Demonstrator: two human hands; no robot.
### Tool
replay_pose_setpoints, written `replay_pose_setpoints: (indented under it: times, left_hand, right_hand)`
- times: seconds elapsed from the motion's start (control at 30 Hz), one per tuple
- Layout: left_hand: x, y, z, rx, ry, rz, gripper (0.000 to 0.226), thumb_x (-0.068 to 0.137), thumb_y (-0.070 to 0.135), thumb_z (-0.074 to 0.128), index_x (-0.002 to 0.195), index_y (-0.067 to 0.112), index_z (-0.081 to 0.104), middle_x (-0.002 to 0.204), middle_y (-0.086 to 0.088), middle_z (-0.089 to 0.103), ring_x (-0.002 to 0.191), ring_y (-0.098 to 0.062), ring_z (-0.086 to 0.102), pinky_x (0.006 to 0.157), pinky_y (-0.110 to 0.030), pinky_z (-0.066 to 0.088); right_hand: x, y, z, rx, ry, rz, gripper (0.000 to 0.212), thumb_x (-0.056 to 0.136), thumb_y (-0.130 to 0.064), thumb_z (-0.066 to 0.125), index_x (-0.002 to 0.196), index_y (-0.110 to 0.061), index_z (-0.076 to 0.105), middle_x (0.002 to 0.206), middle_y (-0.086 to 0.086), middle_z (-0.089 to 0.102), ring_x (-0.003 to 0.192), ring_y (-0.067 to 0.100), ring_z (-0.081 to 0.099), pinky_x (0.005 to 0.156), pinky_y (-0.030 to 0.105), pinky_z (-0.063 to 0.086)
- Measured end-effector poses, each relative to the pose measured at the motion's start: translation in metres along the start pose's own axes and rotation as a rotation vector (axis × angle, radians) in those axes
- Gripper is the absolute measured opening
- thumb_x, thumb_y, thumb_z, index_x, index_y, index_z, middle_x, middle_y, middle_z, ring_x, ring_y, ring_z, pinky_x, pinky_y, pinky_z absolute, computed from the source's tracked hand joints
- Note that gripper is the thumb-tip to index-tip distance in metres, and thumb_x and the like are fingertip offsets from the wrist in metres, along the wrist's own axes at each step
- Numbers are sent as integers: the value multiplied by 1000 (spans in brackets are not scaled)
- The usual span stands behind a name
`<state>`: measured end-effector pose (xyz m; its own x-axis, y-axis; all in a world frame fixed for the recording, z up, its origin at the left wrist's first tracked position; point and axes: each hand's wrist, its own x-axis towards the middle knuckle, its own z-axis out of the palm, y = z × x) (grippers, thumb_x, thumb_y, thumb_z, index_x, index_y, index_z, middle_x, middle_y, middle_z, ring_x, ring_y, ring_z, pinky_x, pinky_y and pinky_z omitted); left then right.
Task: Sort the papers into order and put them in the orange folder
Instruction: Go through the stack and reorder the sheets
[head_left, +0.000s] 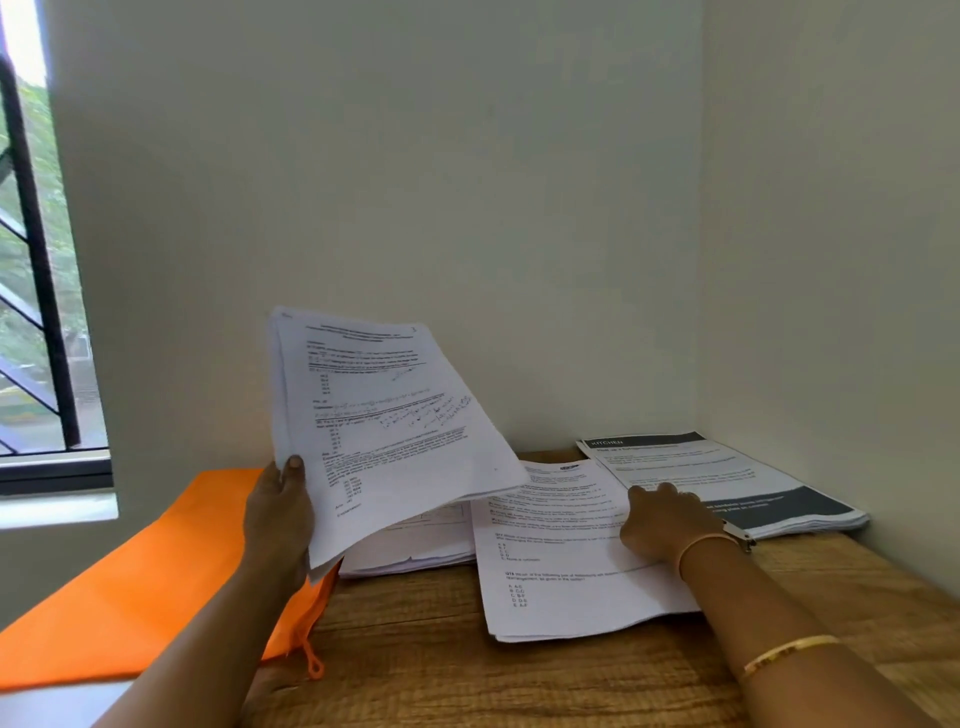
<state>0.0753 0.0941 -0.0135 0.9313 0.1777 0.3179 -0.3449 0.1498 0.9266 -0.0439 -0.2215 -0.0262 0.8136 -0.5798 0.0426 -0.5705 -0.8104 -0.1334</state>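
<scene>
The left hand (278, 514) clamped a sheaf of papers (395, 415) at its lower corner, thumb in front, lifting it off the bench (415, 649) with the print tilted toward the person, probably to check page order; its long axis ran up and away from that grip. The right hand (665, 519) lay uncurled on another pile (561, 582), seemingly steadying it, and the orange folder (130, 582) lay flat just below the left grip.

A home study corner: wooden desk (415, 654), barred window (36, 270), plain walls (415, 156).
</scene>
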Motion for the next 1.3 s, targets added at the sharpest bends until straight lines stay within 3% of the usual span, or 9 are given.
replay_pose_setpoints:
  times: [0.2,0.3,0.4,0.47,0.53,0.63,0.77,0.9,1.3]
  left_hand:
    - [-7,3,5,-4,-87,31,30,103,25,36,124,12,53,110,-9,59,88,-24,57,74,-31,44]
    - [-10,3,7,-6,-138,44,24,103,25,37,116,15,54,95,-2,62,77,-15,58,62,-26,44]
    - [-14,5,9,-19,-204,40,22,102,26,38,108,15,56,92,0,64,78,-16,61,62,-27,46]
    - [-16,6,10,-15,-252,51,21,101,27,39,100,20,59,94,-3,66,80,-19,63,65,-32,50]
    - [-18,5,11,-8,-295,62,21,100,28,40,97,24,60,95,-4,68,83,-24,65,71,-38,53]
    - [-21,4,15,-12,-337,65,20,99,29,41,98,23,61,95,-5,69,85,-25,66,74,-40,55]
    - [-24,2,18,-31,-388,44,22,98,30,44,102,20,62,98,-8,71,88,-30,67,78,-44,55]
    - [-25,2,18,-36,-404,38,24,97,32,44,103,19,63,101,-11,71,92,-35,67,84,-52,52]
    - [-24,1,18,-37,-386,40,24,98,30,42,102,18,63,105,-14,69,96,-35,65,88,-53,51]
  right_hand:
    - [-1,-2,-2,14,3,12,47,92,-35,40,137,-20,36,134,11,39,126,34,38,102,49,38]
    - [-7,-10,-8,106,298,-10,38,96,-37,39,129,-18,45,128,10,47,119,30,45,96,44,42]
    - [-12,-21,-15,349,615,-107,36,99,-39,35,114,-15,57,112,8,59,102,26,54,81,36,44]
    - [-18,-28,-17,617,560,-196,38,99,-42,35,99,-13,58,93,6,62,87,24,55,68,32,39]
    - [-21,-37,-16,876,388,-240,40,98,-47,34,90,-14,56,85,5,61,82,23,56,68,31,38]
    - [-24,-47,-11,1067,189,-238,41,95,-52,38,99,-15,57,90,8,61,79,19,55,69,30,43]
    - [-26,-55,-9,1139,155,-293,29,96,-35,49,110,-12,60,107,5,64,98,22,60,71,21,48]
    - [-27,-56,-11,1189,187,-302,14,96,-21,53,106,-17,62,99,-6,61,82,5,55,62,13,39]
    - [-25,-54,-9,1224,191,-305,10,97,-19,52,95,-18,62,82,-17,59,75,-3,53,53,7,37]
